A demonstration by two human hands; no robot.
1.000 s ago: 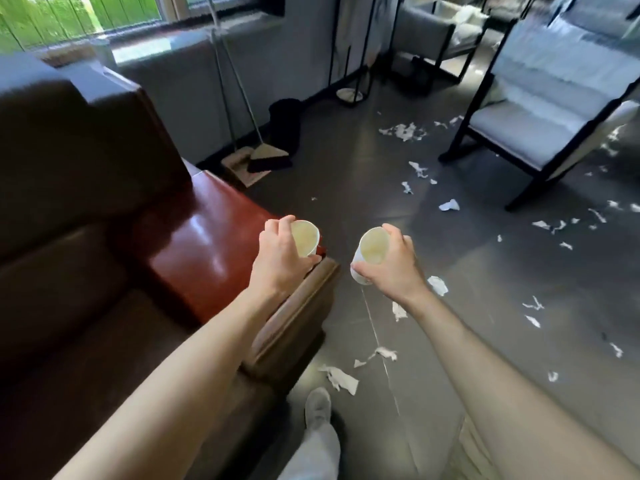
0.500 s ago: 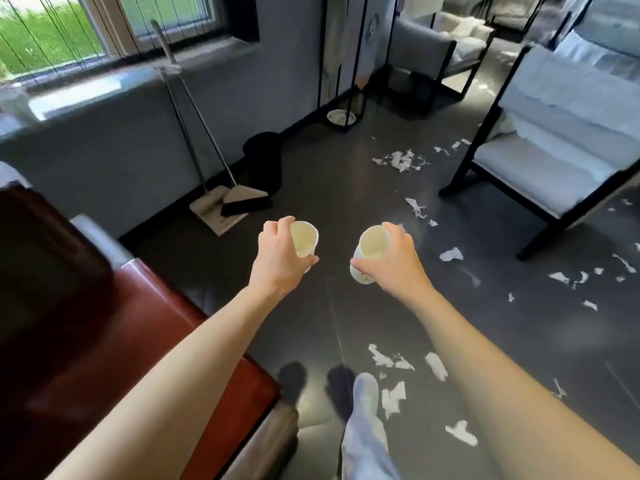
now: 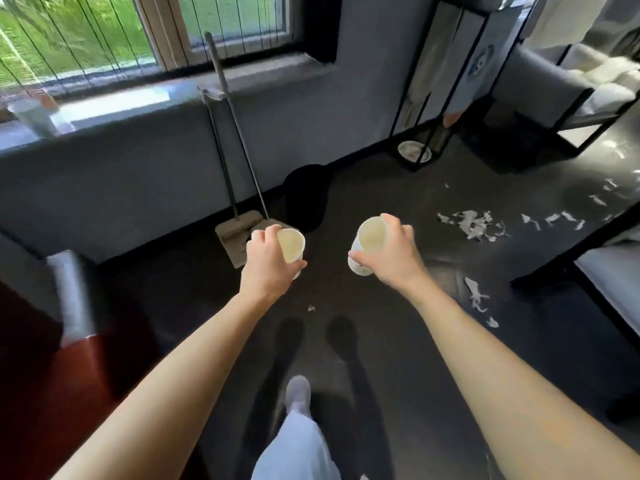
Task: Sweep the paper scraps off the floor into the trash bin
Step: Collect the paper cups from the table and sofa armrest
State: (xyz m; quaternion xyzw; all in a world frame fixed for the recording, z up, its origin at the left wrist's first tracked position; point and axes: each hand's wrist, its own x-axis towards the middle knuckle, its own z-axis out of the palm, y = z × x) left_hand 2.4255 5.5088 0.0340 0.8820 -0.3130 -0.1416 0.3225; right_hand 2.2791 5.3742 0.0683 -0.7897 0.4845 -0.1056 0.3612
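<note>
The left hand [image 3: 268, 263] grips the left cup [image 3: 293, 244] and the right hand [image 3: 389, 258] the right cup [image 3: 367, 237], likely for the bin [image 3: 306, 197] ahead. Scraps [image 3: 467, 223] lie on the floor [image 3: 398, 341] right of the bin. The dustpan [image 3: 233, 233] stands untouched.

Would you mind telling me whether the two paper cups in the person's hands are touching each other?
Apart. The head view shows a clear strip of dark floor between the left cup and the right cup.

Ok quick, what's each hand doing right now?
Left hand: holding a paper cup.
Right hand: holding a second paper cup.
</note>
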